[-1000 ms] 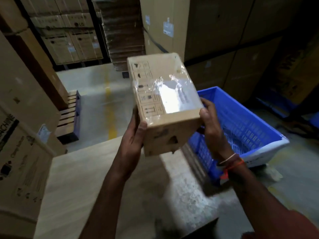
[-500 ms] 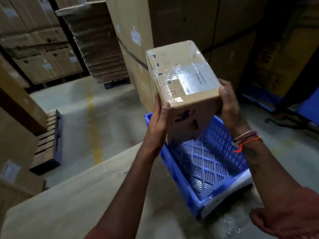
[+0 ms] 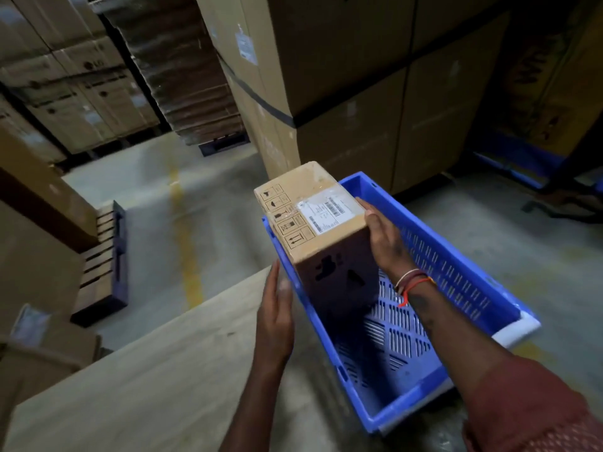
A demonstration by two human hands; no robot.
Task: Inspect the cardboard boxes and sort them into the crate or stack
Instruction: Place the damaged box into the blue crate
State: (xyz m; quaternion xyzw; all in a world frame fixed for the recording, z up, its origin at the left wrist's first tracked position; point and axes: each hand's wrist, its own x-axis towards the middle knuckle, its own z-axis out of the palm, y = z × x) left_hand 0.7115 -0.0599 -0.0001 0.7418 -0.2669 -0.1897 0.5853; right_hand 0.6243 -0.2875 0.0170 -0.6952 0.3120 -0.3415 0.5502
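A brown cardboard box [image 3: 310, 220] with handling symbols and a white barcode label stands on end inside the blue slotted plastic crate [image 3: 456, 256], at the crate's far left corner. Its lower end is hidden in shadow. My right hand [image 3: 385, 239] lies flat against the box's right side with the fingers straight. My left hand [image 3: 275, 318] hovers outside the crate's left wall, fingers straight, apart from the box and holding nothing.
A pale flat surface [image 3: 146, 386] lies in front of me, left of the crate. Tall strapped cartons [image 3: 342, 76] rise right behind the crate. A wooden pallet [image 3: 107, 256] sits on the concrete floor at left, near a yellow line [image 3: 186, 243].
The box has come down from chest height into the blue crate. My left hand has let go of it and drawn back; my right hand stays on its side.
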